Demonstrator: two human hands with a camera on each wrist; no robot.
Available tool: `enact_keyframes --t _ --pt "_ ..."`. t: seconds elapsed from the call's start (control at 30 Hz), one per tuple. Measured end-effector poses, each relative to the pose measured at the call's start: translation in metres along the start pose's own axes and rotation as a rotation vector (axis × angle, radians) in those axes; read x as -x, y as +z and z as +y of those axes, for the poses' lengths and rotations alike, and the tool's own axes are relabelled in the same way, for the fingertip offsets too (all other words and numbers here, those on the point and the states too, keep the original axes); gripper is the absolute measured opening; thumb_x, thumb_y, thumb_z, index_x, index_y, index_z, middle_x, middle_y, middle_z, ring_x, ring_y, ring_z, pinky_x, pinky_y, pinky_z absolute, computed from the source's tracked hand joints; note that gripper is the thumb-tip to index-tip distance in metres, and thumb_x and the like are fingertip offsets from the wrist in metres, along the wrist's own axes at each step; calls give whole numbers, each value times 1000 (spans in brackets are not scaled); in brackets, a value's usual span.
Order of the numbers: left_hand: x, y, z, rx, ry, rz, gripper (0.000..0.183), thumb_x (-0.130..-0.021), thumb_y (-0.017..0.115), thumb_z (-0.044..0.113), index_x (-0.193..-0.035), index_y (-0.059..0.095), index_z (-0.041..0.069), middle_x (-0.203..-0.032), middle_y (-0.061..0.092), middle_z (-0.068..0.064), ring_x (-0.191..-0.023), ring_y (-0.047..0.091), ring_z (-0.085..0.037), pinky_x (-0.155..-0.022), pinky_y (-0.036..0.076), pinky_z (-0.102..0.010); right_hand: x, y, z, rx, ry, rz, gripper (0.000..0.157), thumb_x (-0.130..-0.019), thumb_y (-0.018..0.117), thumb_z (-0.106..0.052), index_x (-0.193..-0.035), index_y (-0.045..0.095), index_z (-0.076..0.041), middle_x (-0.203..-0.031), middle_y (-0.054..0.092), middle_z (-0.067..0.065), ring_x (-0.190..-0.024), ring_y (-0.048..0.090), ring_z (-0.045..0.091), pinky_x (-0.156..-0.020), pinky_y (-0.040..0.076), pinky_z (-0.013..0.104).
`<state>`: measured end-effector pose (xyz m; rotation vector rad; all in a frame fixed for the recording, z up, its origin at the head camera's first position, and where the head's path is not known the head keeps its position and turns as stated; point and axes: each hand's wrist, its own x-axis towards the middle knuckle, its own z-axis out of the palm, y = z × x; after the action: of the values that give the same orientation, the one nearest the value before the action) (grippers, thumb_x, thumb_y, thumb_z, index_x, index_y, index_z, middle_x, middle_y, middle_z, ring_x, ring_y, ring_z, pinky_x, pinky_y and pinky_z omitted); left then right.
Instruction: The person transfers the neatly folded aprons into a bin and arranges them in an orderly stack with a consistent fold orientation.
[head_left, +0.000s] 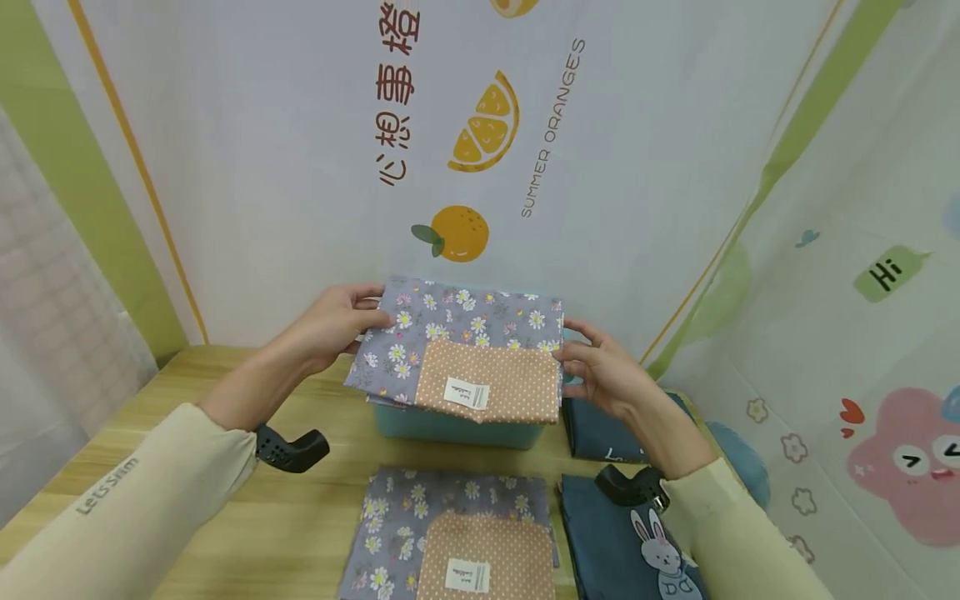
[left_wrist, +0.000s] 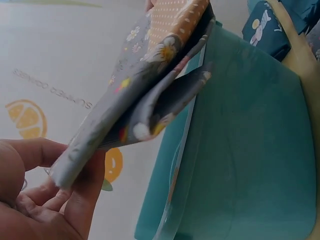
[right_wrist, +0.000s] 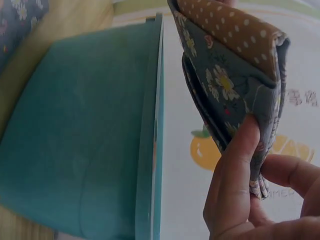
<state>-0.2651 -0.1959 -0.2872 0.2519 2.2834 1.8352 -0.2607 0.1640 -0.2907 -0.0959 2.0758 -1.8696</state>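
Note:
A folded grey-purple daisy-print cloth (head_left: 480, 321) with a tan dotted patch and white label is held up between both hands. My left hand (head_left: 333, 325) pinches its left edge, thumb on top and fingers beneath. At the opposite edge my right hand (head_left: 603, 367) grips it between thumb and fingers. Both wrist views show the folded layers hanging slightly apart. Below and behind the cloth stands a teal bin (head_left: 457, 427), its rim (right_wrist: 150, 150) close beside the cloth in the right wrist view. The bin's inside is hidden.
A matching folded floral cloth (head_left: 390, 533) lies on the wooden table (head_left: 285, 517) nearer me. To its right are a dark blue folded cloth with a rabbit (head_left: 600, 542) and another dark blue folded cloth (head_left: 600, 429). A white printed curtain (head_left: 300, 167) hangs behind the bin.

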Motion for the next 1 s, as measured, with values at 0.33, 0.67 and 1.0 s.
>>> enact_keyframes --t 0.33,0.67,1.0 --pt "-39 6 3 -46 -69 32 70 -101 54 12 -161 19 4 -147 49 -23 -81 66 -6 -67 60 -24 -38 -20 -9 15 55 8 67 -104 49 -9 -163 17 -20 -118 48 5 -69 55 5 -58 55 21" --pt "-68 4 0 -61 -152 46 66 -100 53 8 -159 25 0 -146 50 -24 -95 67 -16 -75 63 -27 -76 -25 -8 74 140 36 69 -101 52 -8 -162 23 -22 -156 30 12 -108 46 19 -66 56 24" --pt "-82 6 -7 -144 -183 56 58 -100 53 8 -154 35 -3 -138 55 -25 -85 70 -14 -76 63 -29 -94 -25 -4 140 189 52 67 -101 53 -8 -161 25 -18 -143 44 13 -98 60 18 -68 60 26"
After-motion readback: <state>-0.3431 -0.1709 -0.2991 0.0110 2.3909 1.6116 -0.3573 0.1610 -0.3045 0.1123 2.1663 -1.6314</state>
